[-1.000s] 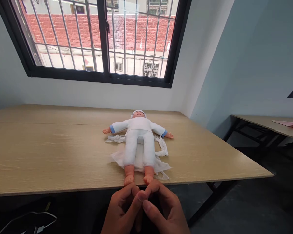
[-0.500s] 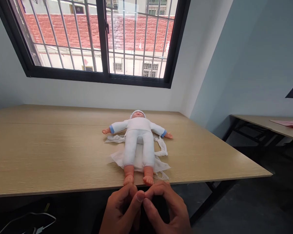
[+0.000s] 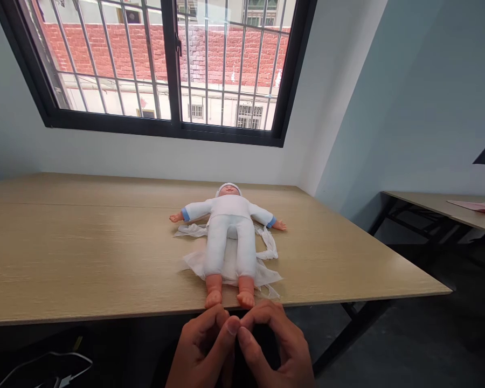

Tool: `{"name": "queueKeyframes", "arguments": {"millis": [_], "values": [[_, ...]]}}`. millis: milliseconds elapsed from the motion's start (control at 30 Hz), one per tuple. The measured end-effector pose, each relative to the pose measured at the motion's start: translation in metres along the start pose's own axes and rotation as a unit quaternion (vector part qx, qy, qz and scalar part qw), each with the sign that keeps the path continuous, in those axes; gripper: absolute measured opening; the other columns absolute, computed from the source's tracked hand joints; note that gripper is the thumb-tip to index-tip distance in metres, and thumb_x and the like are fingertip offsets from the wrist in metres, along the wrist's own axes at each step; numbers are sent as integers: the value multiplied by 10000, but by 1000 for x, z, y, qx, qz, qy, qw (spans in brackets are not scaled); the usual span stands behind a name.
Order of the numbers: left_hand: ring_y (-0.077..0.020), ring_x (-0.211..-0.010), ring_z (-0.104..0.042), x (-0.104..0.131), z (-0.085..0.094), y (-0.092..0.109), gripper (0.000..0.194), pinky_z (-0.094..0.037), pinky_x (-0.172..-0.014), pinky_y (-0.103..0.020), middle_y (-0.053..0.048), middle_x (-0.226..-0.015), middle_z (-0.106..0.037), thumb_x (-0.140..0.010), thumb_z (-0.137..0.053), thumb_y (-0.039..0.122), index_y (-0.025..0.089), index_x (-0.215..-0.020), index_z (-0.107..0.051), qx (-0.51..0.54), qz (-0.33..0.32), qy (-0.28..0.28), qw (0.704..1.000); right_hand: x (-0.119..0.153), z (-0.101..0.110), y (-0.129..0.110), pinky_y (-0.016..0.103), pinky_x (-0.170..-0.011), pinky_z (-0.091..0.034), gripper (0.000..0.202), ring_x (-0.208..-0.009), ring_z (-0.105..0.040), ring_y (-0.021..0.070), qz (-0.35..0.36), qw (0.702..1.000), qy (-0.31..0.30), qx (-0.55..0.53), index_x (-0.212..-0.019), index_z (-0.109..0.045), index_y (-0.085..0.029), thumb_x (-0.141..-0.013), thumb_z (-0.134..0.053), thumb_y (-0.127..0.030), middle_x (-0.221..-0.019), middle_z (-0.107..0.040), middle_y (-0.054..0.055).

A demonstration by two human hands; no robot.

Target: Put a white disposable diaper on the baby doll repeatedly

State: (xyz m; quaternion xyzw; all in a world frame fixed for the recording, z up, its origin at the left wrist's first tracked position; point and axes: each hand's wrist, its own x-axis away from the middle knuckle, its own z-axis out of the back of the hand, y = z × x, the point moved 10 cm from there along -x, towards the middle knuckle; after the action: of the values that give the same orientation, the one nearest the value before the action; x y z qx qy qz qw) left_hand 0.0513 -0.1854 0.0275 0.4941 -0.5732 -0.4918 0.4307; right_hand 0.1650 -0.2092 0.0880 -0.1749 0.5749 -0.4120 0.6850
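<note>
A baby doll (image 3: 230, 207) in a white suit with blue cuffs and a white cap lies on its back, arms spread, feet toward me. Under its hips and legs spreads a thin white piece of material (image 3: 269, 275) with a crumpled strip out to each side. Just off the table's front edge, below the doll's feet, are my left hand (image 3: 204, 345) and my right hand (image 3: 277, 342). Their fingers are bent and pinched, with the tips meeting in the middle. Whether anything small sits between the fingertips is hidden.
The doll lies on a wooden table (image 3: 97, 253) set against the wall, below a barred window (image 3: 172, 126). At the right stands a second table (image 3: 420, 202) with a pink cloth (image 3: 479, 207) on it. A white cable (image 3: 50, 354) hangs at the lower left.
</note>
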Motion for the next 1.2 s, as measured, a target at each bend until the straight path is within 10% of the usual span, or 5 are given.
{"name": "queueKeyframes", "arguments": {"millis": [1000,1200], "values": [[-66,-376,-360,2,-15,-14,522,-310,-400,-191,63,-448,-417,-743,-640,675,183,-648,-497,75,29,-56,995,7,3,9,273,-679,-450,210,-727,-591,170,13,999,24,43,-718,-576,-224,-910,-550,-306,-661,-617,-9],[-171,-717,-574,-29,31,25,370,-486,-730,-285,-22,-694,-567,-836,-595,506,184,-662,-543,-156,-139,78,975,-20,4,37,297,-766,-458,178,-794,-635,162,32,990,-31,137,-852,-642,-222,-959,-506,-264,-828,-694,9]]}}
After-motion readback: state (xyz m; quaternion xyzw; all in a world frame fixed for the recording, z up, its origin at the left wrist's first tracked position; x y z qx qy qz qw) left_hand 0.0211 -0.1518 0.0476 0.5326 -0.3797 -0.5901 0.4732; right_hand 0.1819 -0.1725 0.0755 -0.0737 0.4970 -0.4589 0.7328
